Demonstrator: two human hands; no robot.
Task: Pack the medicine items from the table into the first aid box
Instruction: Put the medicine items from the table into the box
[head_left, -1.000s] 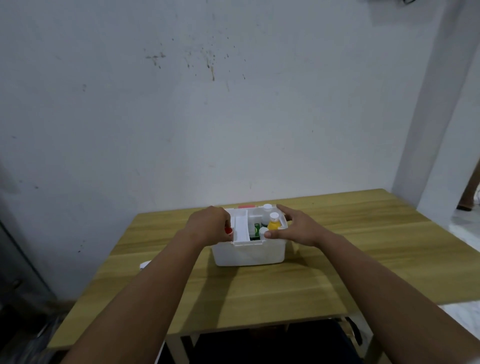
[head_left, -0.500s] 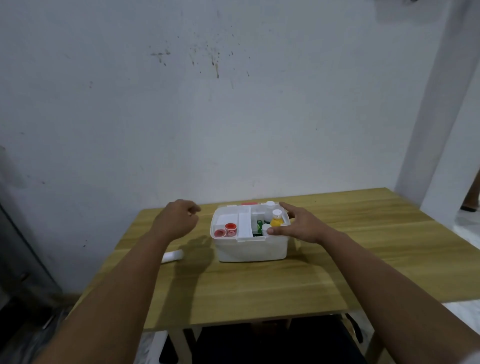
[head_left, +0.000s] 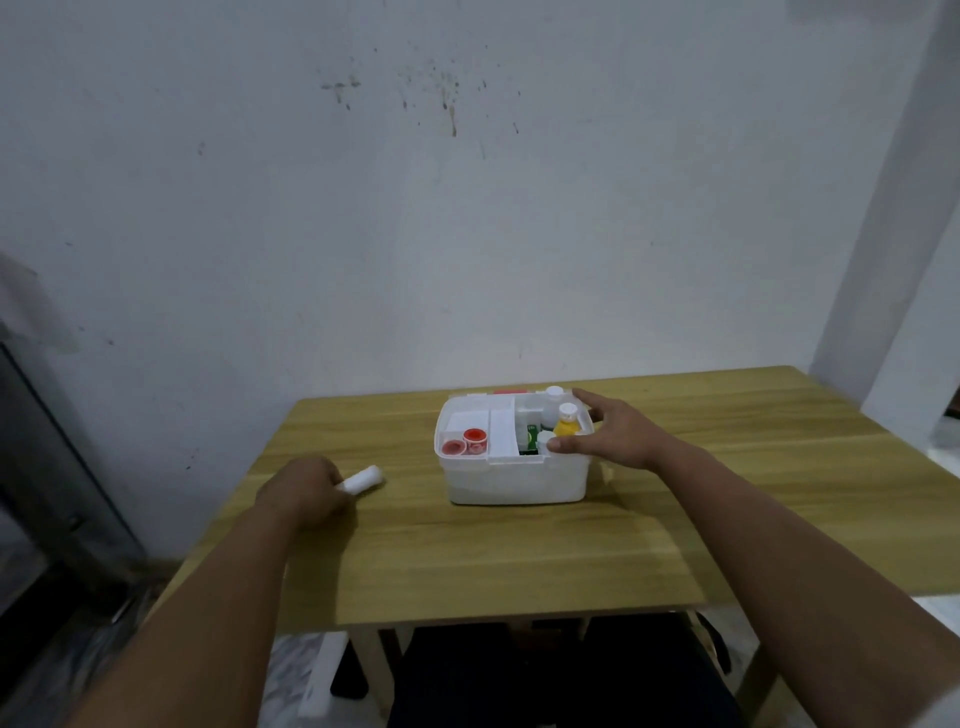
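The white first aid box (head_left: 519, 480) stands open at the middle of the wooden table (head_left: 519, 561). Its left tray holds two red-capped jars (head_left: 465, 446). The right side holds a yellow bottle (head_left: 565, 423), a white bottle (head_left: 553, 400) and a green pack (head_left: 532, 435). My right hand (head_left: 608, 434) grips the box's right rim. My left hand (head_left: 306, 491) lies on the table to the left of the box, fingers closed around the near end of a white roll (head_left: 363, 478) that lies on the wood.
A white wall stands right behind the table's far edge. A dark cabinet (head_left: 47, 493) stands on the floor to the left. A white pillar (head_left: 904, 234) rises at the right. Bare wood lies in front of the box.
My left hand left the box's left rim, swung left and down to the table, and closed on the white roll. My right hand stayed on the box.
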